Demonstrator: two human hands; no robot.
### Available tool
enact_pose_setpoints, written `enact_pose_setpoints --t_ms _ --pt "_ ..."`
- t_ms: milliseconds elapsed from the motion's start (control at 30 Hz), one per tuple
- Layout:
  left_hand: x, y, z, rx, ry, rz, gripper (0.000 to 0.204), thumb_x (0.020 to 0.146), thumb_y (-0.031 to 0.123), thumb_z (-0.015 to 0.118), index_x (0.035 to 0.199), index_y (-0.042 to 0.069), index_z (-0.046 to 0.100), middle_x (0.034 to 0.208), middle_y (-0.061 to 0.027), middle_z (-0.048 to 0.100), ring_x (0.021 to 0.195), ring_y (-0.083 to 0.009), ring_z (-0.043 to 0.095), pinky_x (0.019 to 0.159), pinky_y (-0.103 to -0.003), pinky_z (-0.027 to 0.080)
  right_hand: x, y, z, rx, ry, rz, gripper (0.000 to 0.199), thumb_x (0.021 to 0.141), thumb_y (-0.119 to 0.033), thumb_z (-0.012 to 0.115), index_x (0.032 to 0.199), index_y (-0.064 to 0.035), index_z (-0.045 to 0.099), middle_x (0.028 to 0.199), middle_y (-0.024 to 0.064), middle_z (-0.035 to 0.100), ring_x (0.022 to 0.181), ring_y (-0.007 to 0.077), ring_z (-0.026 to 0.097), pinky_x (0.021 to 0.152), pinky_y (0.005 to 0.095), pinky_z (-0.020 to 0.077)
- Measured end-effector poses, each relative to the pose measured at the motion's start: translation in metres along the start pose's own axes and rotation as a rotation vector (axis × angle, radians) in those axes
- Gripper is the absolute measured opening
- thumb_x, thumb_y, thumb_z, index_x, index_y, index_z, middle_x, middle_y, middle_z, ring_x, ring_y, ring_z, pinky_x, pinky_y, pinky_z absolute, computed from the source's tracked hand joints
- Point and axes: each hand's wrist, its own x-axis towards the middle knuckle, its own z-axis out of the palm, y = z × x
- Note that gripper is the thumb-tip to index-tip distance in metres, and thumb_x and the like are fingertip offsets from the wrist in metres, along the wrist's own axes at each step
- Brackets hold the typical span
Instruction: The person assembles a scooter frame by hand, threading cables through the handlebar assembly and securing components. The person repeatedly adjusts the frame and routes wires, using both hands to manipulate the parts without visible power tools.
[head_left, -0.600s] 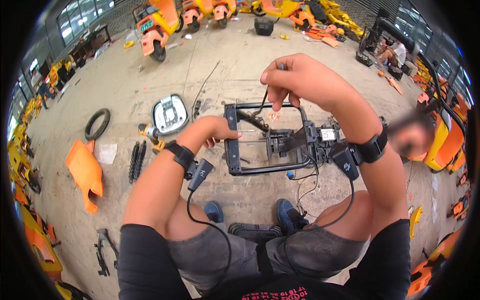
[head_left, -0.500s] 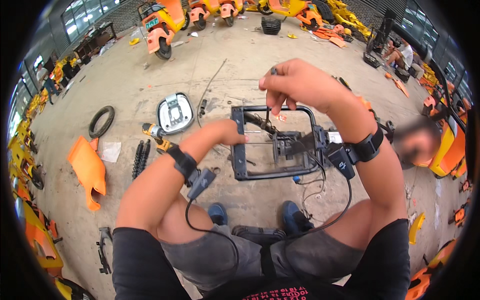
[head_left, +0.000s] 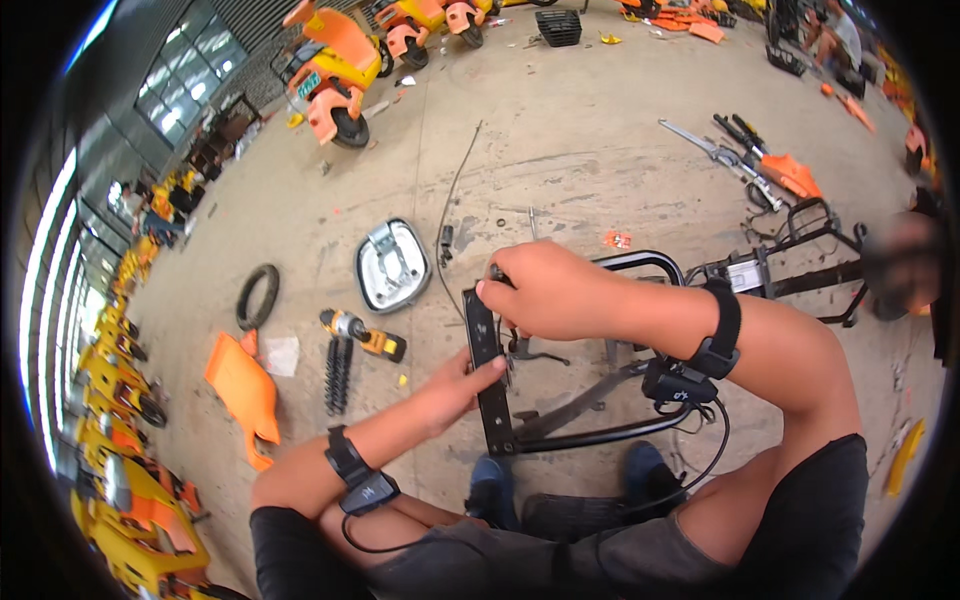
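Observation:
A black metal scooter frame [head_left: 600, 434] is in front of my knees, its flat bar with holes at the left end. My left hand [head_left: 458, 392] is closed round the middle of that flat bar [head_left: 490, 405], thumb across its top face. At the bar's far end my right hand [head_left: 555, 290] is closed, its fingers pinching a small dark tool handle [head_left: 497, 272]. The rest of this tool is hidden behind the fingers. Below the right hand, a dark lever-like part [head_left: 538, 356] shows inside the frame.
Left of the frame lie a yellow-black cordless drill [head_left: 362, 335], black springs [head_left: 338, 375], a white-lined shell [head_left: 393, 265], an orange panel [head_left: 240, 388] and a tyre [head_left: 258, 297]. A blurred patch [head_left: 905, 265] is at right. Scooters [head_left: 335, 75] stand behind.
My right hand has come down and left from above the frame to the flat bar's far end, with the dark tool. My left hand still grips the bar, now lower in view. The view has shifted.

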Motion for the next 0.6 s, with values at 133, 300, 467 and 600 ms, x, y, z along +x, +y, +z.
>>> enact_pose_setpoints --t_ms 133,300,467,600 --pt "0.000 -0.003 0.012 -0.361 -0.055 0.050 0.079 0.097 0.069 0.038 0.153 0.014 0.032 0.137 -0.0118 0.052 0.127 -0.0332 0.054 0.101 -0.058 0.047 0.009 0.015 0.003 0.317 0.013 0.147 0.039 0.095 -0.026 0.052 0.080 0.0086 0.063 0.078 0.0260 0.066 0.076 0.0401 0.067 0.074 0.0469 0.0524" --pt "0.010 0.004 0.021 -0.356 -0.007 0.034 0.090 0.092 0.081 0.021 0.149 0.013 0.039 0.142 -0.0137 0.052 0.134 -0.0401 0.049 0.102 -0.060 0.045 0.006 0.025 0.009 0.303 0.069 0.090 0.039 0.093 -0.024 0.052 0.081 0.0112 0.065 0.076 0.0304 0.064 0.076 0.0452 0.067 0.074 0.0496 0.0531" --pt "0.012 0.008 0.035 -0.346 0.141 0.060 0.086 0.094 0.079 0.022 0.135 0.008 0.048 0.129 -0.0150 0.060 0.117 -0.0343 0.061 0.089 -0.053 0.052 0.008 0.040 0.024 0.399 0.169 0.093 0.037 0.091 -0.024 0.053 0.076 0.0087 0.062 0.070 0.0273 0.064 0.071 0.0442 0.066 0.070 0.0482 0.0529" --pt "0.017 0.004 0.032 -0.318 0.166 0.088 0.083 0.094 0.078 0.025 0.128 0.007 0.051 0.114 -0.0151 0.064 0.101 -0.0304 0.066 0.081 -0.048 0.055 0.008 0.041 0.024 0.550 0.098 0.249 0.034 0.093 -0.022 0.052 0.081 0.0086 0.060 0.066 0.0223 0.064 0.064 0.0361 0.067 0.065 0.0460 0.0531"
